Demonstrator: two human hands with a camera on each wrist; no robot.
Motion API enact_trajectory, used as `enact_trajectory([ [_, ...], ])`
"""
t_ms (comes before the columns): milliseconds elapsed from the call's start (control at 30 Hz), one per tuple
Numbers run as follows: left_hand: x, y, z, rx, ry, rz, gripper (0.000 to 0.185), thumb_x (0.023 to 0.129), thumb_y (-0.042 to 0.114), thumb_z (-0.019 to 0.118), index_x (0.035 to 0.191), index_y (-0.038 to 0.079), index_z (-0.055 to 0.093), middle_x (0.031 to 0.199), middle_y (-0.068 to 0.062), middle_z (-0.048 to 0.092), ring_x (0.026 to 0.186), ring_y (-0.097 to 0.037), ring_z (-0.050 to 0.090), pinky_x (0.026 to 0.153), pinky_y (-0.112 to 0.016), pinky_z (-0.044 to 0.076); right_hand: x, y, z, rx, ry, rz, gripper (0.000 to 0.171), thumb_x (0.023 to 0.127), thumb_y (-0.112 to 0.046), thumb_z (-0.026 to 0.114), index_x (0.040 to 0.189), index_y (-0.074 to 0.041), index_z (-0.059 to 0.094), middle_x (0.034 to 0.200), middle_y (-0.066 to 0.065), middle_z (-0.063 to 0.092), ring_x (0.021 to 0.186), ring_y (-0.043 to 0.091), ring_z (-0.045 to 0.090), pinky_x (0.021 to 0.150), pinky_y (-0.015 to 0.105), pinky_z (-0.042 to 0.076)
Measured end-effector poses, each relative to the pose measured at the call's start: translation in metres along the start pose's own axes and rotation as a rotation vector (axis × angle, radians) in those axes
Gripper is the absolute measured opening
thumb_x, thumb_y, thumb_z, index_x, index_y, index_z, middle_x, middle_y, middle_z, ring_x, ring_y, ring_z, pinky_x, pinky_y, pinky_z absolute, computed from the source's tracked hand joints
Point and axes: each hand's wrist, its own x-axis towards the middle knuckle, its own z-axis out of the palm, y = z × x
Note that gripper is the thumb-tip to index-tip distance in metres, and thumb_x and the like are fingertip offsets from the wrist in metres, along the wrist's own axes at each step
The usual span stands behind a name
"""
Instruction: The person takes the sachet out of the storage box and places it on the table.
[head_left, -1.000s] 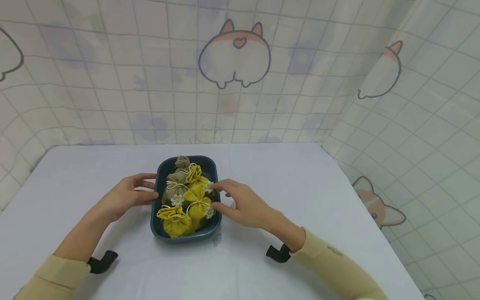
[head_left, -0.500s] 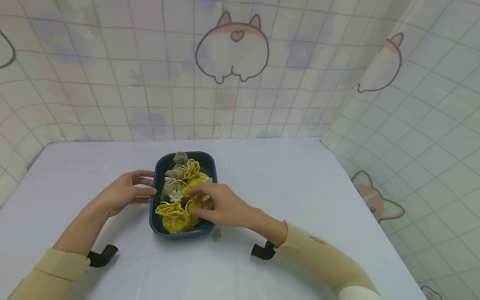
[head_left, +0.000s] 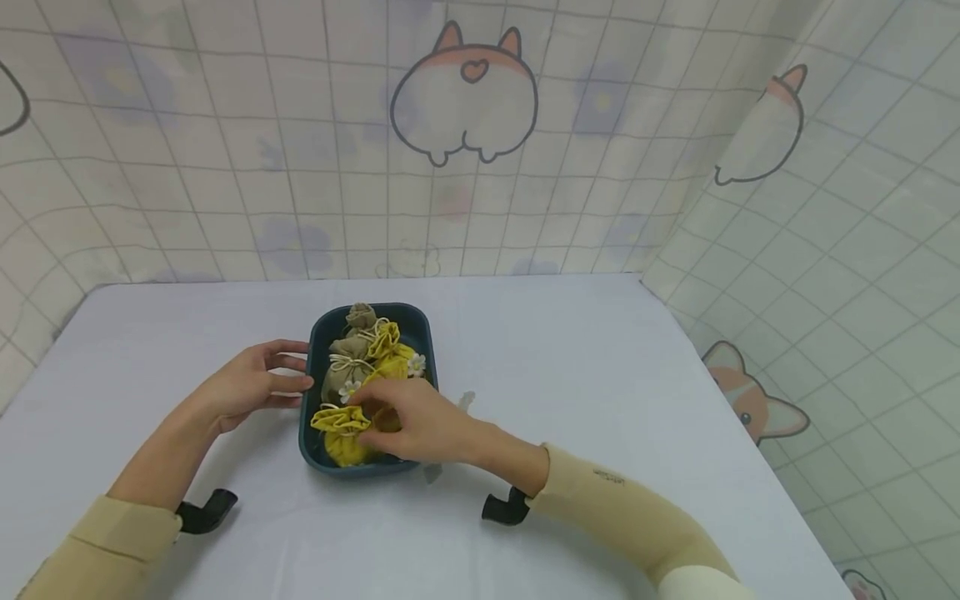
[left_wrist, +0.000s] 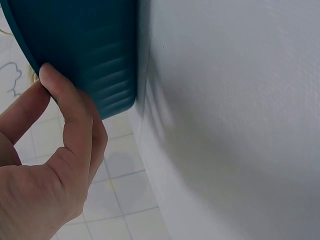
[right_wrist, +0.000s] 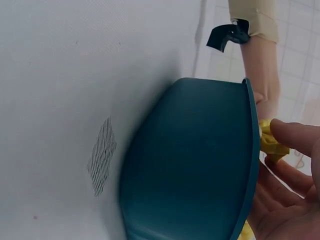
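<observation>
A dark teal tray (head_left: 306,433) stands on the table, filled with small drawstring pouches. My left hand (head_left: 251,387) touches the left rim with its thumb and fingertips; in the left wrist view its fingers (left_wrist: 72,115) lie against the tray's outer side. Over the tray's front right reaches my right hand (head_left: 420,421), thumb and index finger around a yellow pouch (head_left: 341,421) at the front left. The right wrist view shows this pouch's gathered top (right_wrist: 272,142) between thumb and fingers. Another yellow pouch (head_left: 393,362) lies behind, and the right hand mostly hides one between.
Beige pouches (head_left: 347,379) fill the tray's left and back. White flowers (head_left: 416,365) decorate some pouches. A white cloth covers the table (head_left: 555,367), and a tiled-pattern curtain (head_left: 600,208) hangs behind and to the right. Black wrist mounts (head_left: 206,511) sit below both wrists.
My right hand has moved left from the tray's right rim, across the pouches to the front left yellow one. The left hand stays at the rim. The view shifted slightly early on.
</observation>
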Motion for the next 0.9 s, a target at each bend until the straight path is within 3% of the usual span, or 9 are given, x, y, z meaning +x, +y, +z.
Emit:
enact_trajectory([
  [333,0.0,0.0,0.002,0.005,0.009,0.011,0.072,0.101,0.006,0.065,0.156,-0.009,0.021,0.145,-0.035,0.036,0.107,-0.026,0.063,0.086,-0.037,0.06,0.008,-0.003,0.008,-0.146,-0.032,0.03,0.037,0.097,-0.019,0.075,0.13,-0.004,0.064,0.111,0.0,0.07,0.09,0.003,0.061,0.079,0.014,0.052],
  [567,-0.001,0.001,0.003,0.007,0.015,0.016,0.072,0.101,0.005,0.065,0.156,-0.009,0.021,0.143,-0.035,0.037,0.105,-0.026,0.063,0.085,-0.036,0.06,0.011,-0.002,0.014,-0.202,-0.014,0.019,0.031,0.097,-0.019,0.075,0.124,-0.007,0.068,0.115,-0.002,0.071,0.097,-0.002,0.058,0.086,0.011,0.047],
  [733,-0.002,0.002,0.004,0.011,0.022,0.013,0.072,0.101,0.005,0.065,0.156,-0.009,0.021,0.143,-0.035,0.037,0.105,-0.027,0.064,0.085,-0.036,0.06,0.01,-0.001,0.016,-0.187,0.017,-0.002,0.025,0.096,-0.012,0.074,0.12,-0.007,0.069,0.115,0.001,0.072,0.101,0.001,0.06,0.088,0.012,0.047],
  [900,-0.003,0.003,0.005,0.019,0.025,0.01,0.072,0.1,0.005,0.065,0.156,-0.009,0.022,0.143,-0.035,0.038,0.104,-0.026,0.064,0.085,-0.036,0.06,0.008,-0.002,0.018,-0.102,0.057,0.006,0.023,0.097,-0.003,0.071,0.119,-0.005,0.069,0.116,0.006,0.072,0.097,0.003,0.06,0.084,0.011,0.048],
])
